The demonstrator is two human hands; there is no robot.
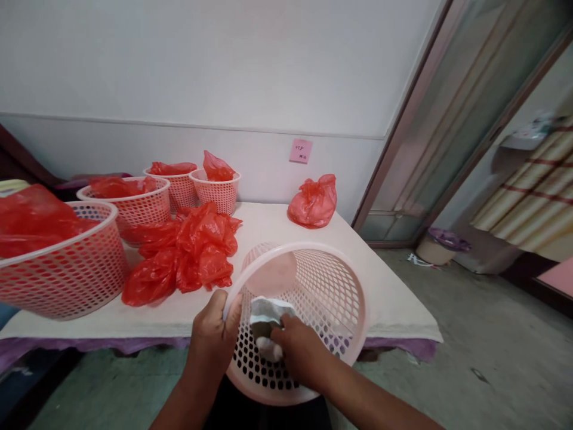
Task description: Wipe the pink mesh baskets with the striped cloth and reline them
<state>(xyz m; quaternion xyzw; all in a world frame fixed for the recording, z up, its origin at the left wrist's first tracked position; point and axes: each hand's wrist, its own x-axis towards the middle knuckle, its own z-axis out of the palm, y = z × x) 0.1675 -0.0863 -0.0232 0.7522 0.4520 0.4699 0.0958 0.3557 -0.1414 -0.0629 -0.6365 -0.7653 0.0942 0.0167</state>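
Observation:
A pink perforated plastic basket (pixel 331 280) is tipped toward me at the front edge of the bed-like table, its mouth facing me. My left hand (pixel 217 325) grips the left side of its rim, thumb inside. Inside the basket, my right hand (pixel 302 349) pinches a small grey, white and olive cloth piece (pixel 266 319) that looks like a sock. A white bit shows below it. The fingertips of the right hand are partly hidden behind the cloth.
Left are several pink baskets (pixel 62 280) holding red plastic bags, with a heap of red bags (pixel 201 248) beside them. A tied red bag (pixel 313 202) sits near the wall under a pink note (pixel 300 151). A bin (pixel 439 248) stands on the floor at right.

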